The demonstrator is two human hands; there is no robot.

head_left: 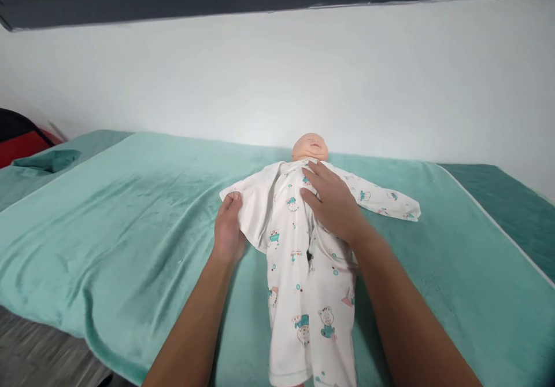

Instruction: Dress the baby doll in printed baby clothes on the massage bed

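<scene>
A baby doll (309, 146) lies on its back on a teal blanket (130, 219), dressed in a white romper (303, 283) printed with small teal animals. My left hand (228, 229) pinches the loose left flap of the romper near the doll's shoulder, fingers closed on the cloth. Over the doll's chest my right hand (332, 202) lies flat with its fingers stretched out, pressing on the romper front. The doll's right sleeve (390, 203) lies spread out to the right.
The blanket covers a wide bed or table against a white wall (277, 74). A darker teal cover (507, 213) shows at the right edge. At far left are a folded teal cloth (47, 159) and a red and black object (19, 141). Grey floor (39, 352) lies at lower left.
</scene>
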